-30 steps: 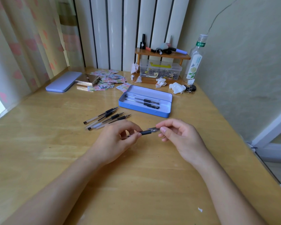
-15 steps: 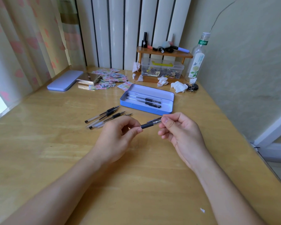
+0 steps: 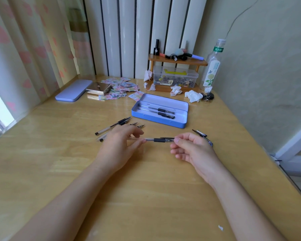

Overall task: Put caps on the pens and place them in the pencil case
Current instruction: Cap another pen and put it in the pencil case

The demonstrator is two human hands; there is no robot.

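Both hands hold one black gel pen (image 3: 159,140) level above the wooden table. My left hand (image 3: 119,145) pinches its clear barrel. My right hand (image 3: 193,150) has thumb and forefinger on the capped end. Two loose dark caps (image 3: 200,133) lie on the table just behind my right hand. Several uncapped pens (image 3: 112,126) lie left of centre, partly hidden by my left hand, with their tips pointing right. Beyond my hands sits the open blue pencil case (image 3: 156,119), with two capped pens (image 3: 163,112) inside.
A lilac lid (image 3: 73,90) lies at the far left beside a gold box (image 3: 98,88) and scattered stickers (image 3: 122,87). At the back stand a small wooden shelf (image 3: 177,61), a clear bin (image 3: 175,78), a bottle (image 3: 211,66) and crumpled tissues (image 3: 193,96). The table edge drops off on the right.
The pen was tilted up to the right and now lies level between my hands. My right hand has slid to the pen's end, uncovering the caps behind it.
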